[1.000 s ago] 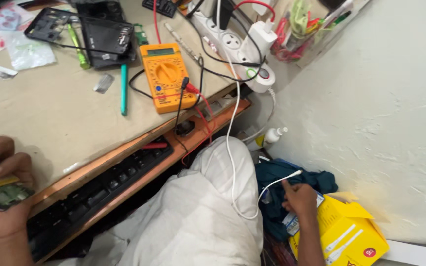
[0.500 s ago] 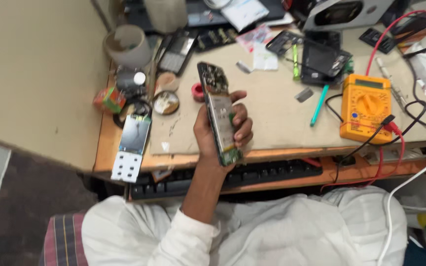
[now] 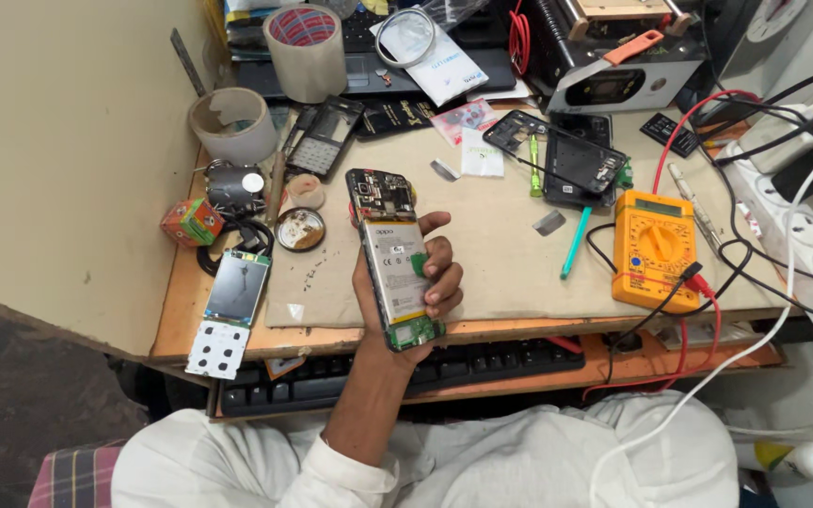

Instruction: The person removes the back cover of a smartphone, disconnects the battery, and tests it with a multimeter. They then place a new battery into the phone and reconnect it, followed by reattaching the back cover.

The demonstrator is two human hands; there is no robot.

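Since half a second ago the view has swung a little, so the opened phone (image 3: 395, 268) now sits nearer the middle of the picture, still in the same grasp. The left hand (image 3: 416, 287) is clamped around it from behind, fingers curled over its right edge, holding it just above the desk (image 3: 510, 273) to the left of the yellow multimeter (image 3: 653, 249); its long axis runs away from the body. The back is off, showing a flat pale battery, green circuit board at the near end and dark metal parts at the far end; the right hand is out of view.

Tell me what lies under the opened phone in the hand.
Under the opened phone are the left hand's palm and curled fingers, above the grey mat. The palm itself is mostly covered.
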